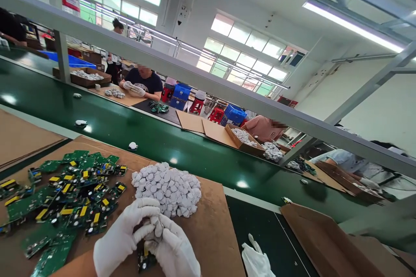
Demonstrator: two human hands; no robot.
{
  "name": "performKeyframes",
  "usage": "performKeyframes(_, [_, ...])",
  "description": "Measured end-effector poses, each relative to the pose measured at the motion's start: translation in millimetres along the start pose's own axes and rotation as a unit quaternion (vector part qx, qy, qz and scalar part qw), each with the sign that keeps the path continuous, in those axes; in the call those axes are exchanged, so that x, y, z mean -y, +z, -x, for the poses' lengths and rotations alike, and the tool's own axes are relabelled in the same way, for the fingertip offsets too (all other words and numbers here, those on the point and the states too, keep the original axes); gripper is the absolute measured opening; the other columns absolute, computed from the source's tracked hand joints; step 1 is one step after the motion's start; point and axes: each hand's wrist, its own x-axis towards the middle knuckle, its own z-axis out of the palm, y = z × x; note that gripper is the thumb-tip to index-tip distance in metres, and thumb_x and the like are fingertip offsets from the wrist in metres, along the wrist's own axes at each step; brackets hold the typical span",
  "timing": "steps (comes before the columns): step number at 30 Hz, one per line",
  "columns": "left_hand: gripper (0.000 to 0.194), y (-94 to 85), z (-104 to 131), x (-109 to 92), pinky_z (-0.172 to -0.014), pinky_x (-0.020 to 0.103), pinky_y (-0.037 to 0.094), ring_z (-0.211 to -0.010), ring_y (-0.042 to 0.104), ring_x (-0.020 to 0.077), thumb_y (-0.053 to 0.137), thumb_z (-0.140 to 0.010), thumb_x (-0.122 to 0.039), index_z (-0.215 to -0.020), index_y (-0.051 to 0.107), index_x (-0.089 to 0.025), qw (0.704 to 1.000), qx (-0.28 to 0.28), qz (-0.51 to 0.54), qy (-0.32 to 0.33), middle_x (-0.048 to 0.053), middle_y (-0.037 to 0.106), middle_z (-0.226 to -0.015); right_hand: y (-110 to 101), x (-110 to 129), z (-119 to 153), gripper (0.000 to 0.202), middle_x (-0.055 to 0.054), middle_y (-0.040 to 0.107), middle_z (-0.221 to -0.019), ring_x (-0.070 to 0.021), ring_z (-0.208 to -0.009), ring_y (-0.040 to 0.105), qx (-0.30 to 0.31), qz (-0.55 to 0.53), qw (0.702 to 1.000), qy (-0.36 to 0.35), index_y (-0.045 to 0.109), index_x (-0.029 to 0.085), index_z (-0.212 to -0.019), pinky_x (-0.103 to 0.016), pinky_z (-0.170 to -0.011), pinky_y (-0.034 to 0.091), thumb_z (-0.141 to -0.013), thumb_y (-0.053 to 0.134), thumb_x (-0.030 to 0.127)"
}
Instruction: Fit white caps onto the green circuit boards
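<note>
My left hand [125, 236], in a white glove, is closed, its fingertips meeting those of my right hand [177, 246], which is gloved and closed too. Whatever they pinch is hidden behind the fingers. Just below and between them shows a small circuit board [143, 262] with a yellow part; I cannot tell if it is held or lying. Right behind the hands rises a heap of white, roundish flat pieces [167, 188]. Left of my left hand spreads a pile of green circuit boards [69, 199] with yellow components. Brown cardboard [208, 220] lies under both heaps.
A green conveyor belt [107, 127] runs across beyond the cardboard, carrying a few small white-topped pieces [132, 146]. At right lie a white glove [256, 262] and an open cardboard box [325, 233]. A metal beam [182, 67] crosses overhead. Several co-workers sit across the belt.
</note>
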Motion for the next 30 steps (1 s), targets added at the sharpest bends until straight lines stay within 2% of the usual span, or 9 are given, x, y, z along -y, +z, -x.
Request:
performKeyframes(4, [0.027, -1.1, 0.1, -7.4, -0.092, 0.032, 0.052, -0.105, 0.064, 0.0212, 0.053, -0.084, -0.013, -0.104, 0.064, -0.027, 1.0, -0.003, -0.026, 0.005, 0.006, 0.065, -0.115, -0.8, -5.4, 1.5, 0.03, -0.006, 0.065, -0.108, -0.017, -0.089, 0.065, 0.009, 0.018, 1.0, -0.003, 0.059, 0.015, -0.114, -0.036, -0.075, 0.057, -0.091, 0.058, 0.034])
performKeyframes(8, [0.021, -0.9, -0.7, -16.2, -0.088, 0.032, 0.054, -0.1, 0.065, 0.0213, 0.053, -0.083, -0.01, -0.093, 0.064, -0.024, 0.991, 0.032, -0.123, 0.047, 0.006, 0.067, -0.112, -3.3, -16.0, -0.5, 0.033, -0.007, 0.064, -0.113, -0.0188, -0.094, 0.065, -0.002, 0.039, 0.999, -0.017, 0.058, 0.016, -0.118, -0.039, -0.079, 0.057, -0.091, 0.057, 0.035])
performKeyframes(13, [0.015, -0.7, -0.7, -18.3, -0.083, 0.038, 0.055, -0.094, 0.067, 0.0254, 0.055, -0.084, -0.011, -0.091, 0.063, -0.021, 0.944, 0.048, -0.299, 0.134, 0.008, 0.072, -0.106, -7.3, -30.3, 2.6, 0.039, -0.009, 0.058, -0.134, -0.0248, -0.118, 0.058, -0.018, 0.083, 0.995, -0.043, 0.057, 0.021, -0.126, -0.048, -0.1, 0.048, -0.089, 0.059, 0.035])
performKeyframes(17, [0.024, 3.1, 4.4, -9.9, -0.082, 0.038, 0.055, -0.093, 0.067, 0.026, 0.053, -0.075, 0.0, -0.086, 0.064, -0.019, 0.914, 0.049, -0.375, 0.145, 0.01, 0.072, -0.104, 1.0, -22.5, 11.3, 0.057, -0.002, 0.056, -0.139, -0.0243, -0.131, 0.048, -0.001, 0.145, 0.987, -0.07, 0.053, 0.027, -0.134, -0.036, -0.112, 0.036, -0.079, 0.064, 0.018])
performKeyframes(21, [0.027, 7.5, 9.6, -3.9, -0.082, 0.037, 0.055, -0.093, 0.066, 0.0262, 0.051, -0.071, 0.002, -0.084, 0.063, -0.018, 0.916, 0.015, -0.372, 0.152, 0.011, 0.071, -0.101, 18.4, -6.3, 14.3, 0.068, -0.006, 0.062, -0.131, -0.0218, -0.118, 0.059, 0.017, 0.208, 0.974, -0.083, 0.048, 0.019, -0.139, -0.029, -0.1, 0.047, -0.073, 0.054, 0.006])
performKeyframes(24, [0.022, 9.4, 9.6, -9.4, -0.083, 0.038, 0.055, -0.096, 0.065, 0.0276, 0.056, -0.069, -0.004, -0.083, 0.061, -0.02, 0.941, 0.043, -0.309, 0.134, 0.01, 0.069, -0.108, 24.7, -3.5, 10.0, 0.042, -0.005, 0.073, -0.105, -0.0193, -0.095, 0.069, -0.002, 0.111, 0.992, -0.057, 0.068, 0.018, -0.112, -0.028, -0.087, 0.054, -0.073, 0.054, 0.01])
performKeyframes(26, [0.037, 9.0, 7.5, -15.1, -0.086, 0.037, 0.054, -0.102, 0.064, 0.0275, 0.061, -0.065, -0.007, -0.099, 0.059, -0.022, 0.965, 0.063, -0.239, 0.087, 0.009, 0.066, -0.116, 22.3, -6.2, 4.8, 0.025, -0.005, 0.073, -0.091, -0.0188, -0.081, 0.069, -0.029, 0.017, 0.999, -0.034, 0.07, 0.018, -0.097, -0.027, -0.076, 0.057, -0.075, 0.059, 0.022])
performKeyframes(28, [0.056, 5.7, 4.5, -18.7, -0.092, 0.038, 0.053, -0.108, 0.061, 0.0265, 0.061, -0.068, -0.01, -0.12, 0.05, -0.024, 0.984, 0.036, -0.175, 0.027, 0.008, 0.062, -0.122, 15.1, -10.2, -1.5, 0.036, -0.006, 0.072, -0.092, -0.0185, -0.075, 0.069, -0.059, -0.043, 0.997, -0.019, 0.065, 0.017, -0.108, -0.027, -0.067, 0.057, -0.078, 0.062, 0.035])
performKeyframes(30, [0.053, -0.6, 1.1, -19.4, -0.096, 0.038, 0.05, -0.111, 0.06, 0.025, 0.055, -0.076, -0.012, -0.127, 0.044, -0.024, 0.99, 0.002, -0.138, -0.008, 0.008, 0.061, -0.124, 5.2, -13.0, -7.6, 0.05, -0.008, 0.071, -0.094, -0.0154, -0.064, 0.067, -0.085, -0.06, 0.995, -0.013, 0.054, 0.016, -0.125, -0.027, -0.057, 0.055, -0.083, 0.058, 0.044])
